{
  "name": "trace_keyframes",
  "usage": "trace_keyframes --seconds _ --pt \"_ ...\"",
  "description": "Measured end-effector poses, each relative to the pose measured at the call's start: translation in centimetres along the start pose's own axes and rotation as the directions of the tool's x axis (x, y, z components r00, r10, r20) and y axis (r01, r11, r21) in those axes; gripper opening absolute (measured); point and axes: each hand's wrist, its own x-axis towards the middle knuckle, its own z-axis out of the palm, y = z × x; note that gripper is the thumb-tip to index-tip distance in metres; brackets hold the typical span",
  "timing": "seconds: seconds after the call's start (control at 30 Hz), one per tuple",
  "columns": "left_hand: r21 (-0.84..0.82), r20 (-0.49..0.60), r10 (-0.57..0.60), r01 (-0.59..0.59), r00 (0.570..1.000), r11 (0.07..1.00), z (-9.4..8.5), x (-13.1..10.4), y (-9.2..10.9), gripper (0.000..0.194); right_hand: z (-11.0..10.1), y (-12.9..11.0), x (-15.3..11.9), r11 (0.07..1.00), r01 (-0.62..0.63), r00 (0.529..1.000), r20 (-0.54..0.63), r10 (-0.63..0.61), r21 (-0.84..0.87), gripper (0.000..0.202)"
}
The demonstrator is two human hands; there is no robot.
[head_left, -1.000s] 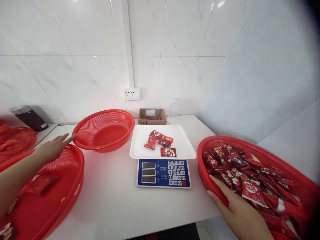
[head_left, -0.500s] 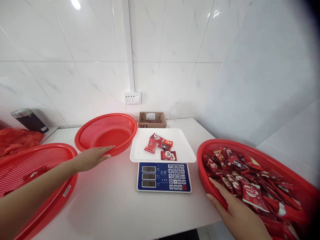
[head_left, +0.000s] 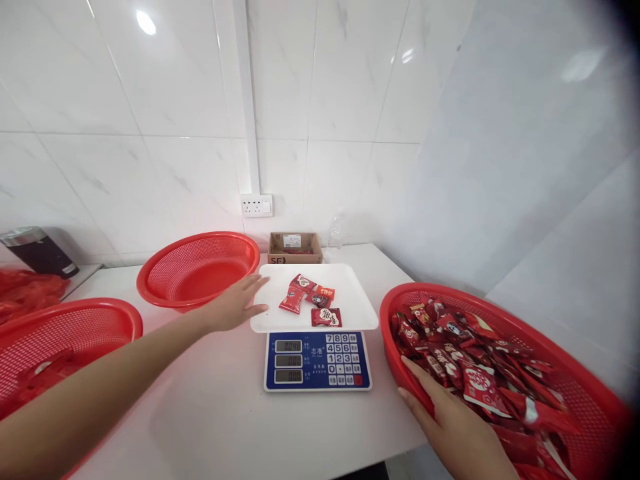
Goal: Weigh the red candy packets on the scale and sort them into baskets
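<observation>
My left hand [head_left: 234, 307] reaches over the left edge of the white weighing tray [head_left: 350, 293], fingers spread and holding nothing. Several small red candy packets [head_left: 326, 317] lie on that tray. Below it is the scale's blue keypad panel [head_left: 317, 361], with three grey displays. At the right, my right hand [head_left: 450, 420] is closed over the near left rim of a red plastic basket [head_left: 393, 347], thumb outside and fingers inside. This basket is heaped with red candy packets [head_left: 480, 387]. Part of my right hand's fingers is hidden.
Behind my left hand stands a round red basket [head_left: 200, 267]. Another red basket [head_left: 107, 320] at the left holds some red packets. A small cardboard box [head_left: 295, 248] and a clear bottle [head_left: 337, 230] stand by the wall. A dark flask [head_left: 43, 252] lies beside red bags [head_left: 30, 293].
My left hand has moved right, from the round basket's rim to the tray's left edge. My right hand stays on its basket. The view has shifted slightly.
</observation>
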Motion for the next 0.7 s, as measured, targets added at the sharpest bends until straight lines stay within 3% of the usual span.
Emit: trace_keyframes --seconds 0.1,0.3,0.4,0.5,0.7 --pt "-0.06 0.065 0.113 -0.109 0.991 0.992 2.3 4.0 4.0 0.078 -0.1 -0.2 -0.1 1.0 -0.001 1.0 -0.018 0.0 -0.026 0.046" --pt "-0.017 0.178 0.073 -0.071 0.981 0.997 5.4 9.8 8.4 0.086 0.0 0.0 -0.2 0.998 0.016 1.0 0.025 -0.014 -0.065 0.049" --pt "0.037 0.175 0.117 -0.126 0.978 0.991 5.8 10.5 9.7 0.082 0.3 0.3 -0.1 0.998 0.015 1.0 0.028 -0.013 -0.067 0.048" --pt "0.036 0.049 0.138 -0.14 0.989 0.989 6.0 10.4 10.5 0.068 0.5 0.4 -0.1 0.997 0.028 1.0 0.002 -0.028 -0.065 0.047" --pt "-0.017 -0.09 0.041 -0.042 0.995 0.999 6.3 10.7 10.4 0.045 0.6 0.1 -0.3 0.994 0.033 0.999 -0.032 -0.037 -0.102 0.045"
